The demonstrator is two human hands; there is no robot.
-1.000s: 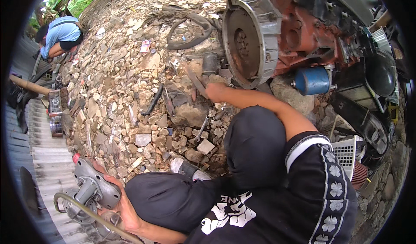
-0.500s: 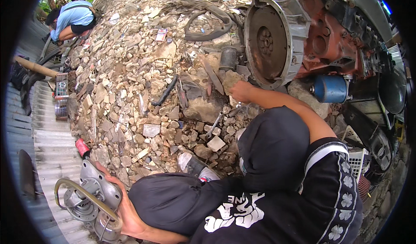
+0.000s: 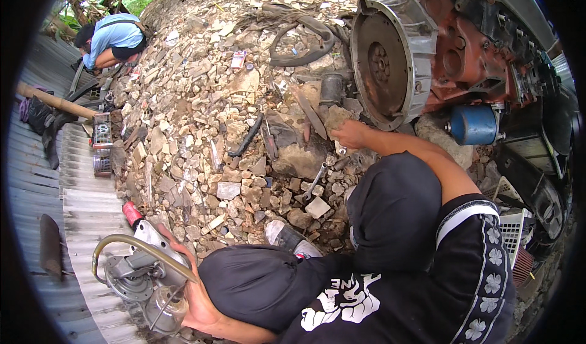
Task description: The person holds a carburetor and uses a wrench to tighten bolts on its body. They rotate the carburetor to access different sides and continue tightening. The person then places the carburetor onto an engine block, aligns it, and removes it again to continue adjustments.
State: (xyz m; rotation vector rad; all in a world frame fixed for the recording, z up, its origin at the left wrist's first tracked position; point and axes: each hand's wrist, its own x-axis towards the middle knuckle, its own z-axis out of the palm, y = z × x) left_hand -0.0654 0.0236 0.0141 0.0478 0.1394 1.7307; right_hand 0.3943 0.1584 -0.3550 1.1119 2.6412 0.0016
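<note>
- Nearest, at lower left, the left hand (image 3: pixel 198 298) holds a grey metal pump-like part (image 3: pixel 131 277), its fingers along the flange side; the grip is partly hidden behind the part.
- A curved tube (image 3: pixel 152 252) arches over that part, and a clear bowl (image 3: pixel 167 310) hangs at its near end, beside the wrist.
- The step in hand looks like one of support: the left hand bears the part over the corrugated sheet (image 3: pixel 91 222), while the right works well apart from it.
- Farther forward, the right hand (image 3: pixel 350 135) reaches down, fingers bent, just beside a brown stone (image 3: pixel 335 119); whether it grips anything I cannot tell.
- Close by lie a wrench (image 3: pixel 316 182), nearer the knees, and a flat rusty blade (image 3: pixel 312 117), its end near the fingers.
- The next move seems to call for a steady left grip, sparing tube and bowl, and a careful right-hand pinch among stones.
- Beyond stands an engine (image 3: pixel 458 54).
</note>
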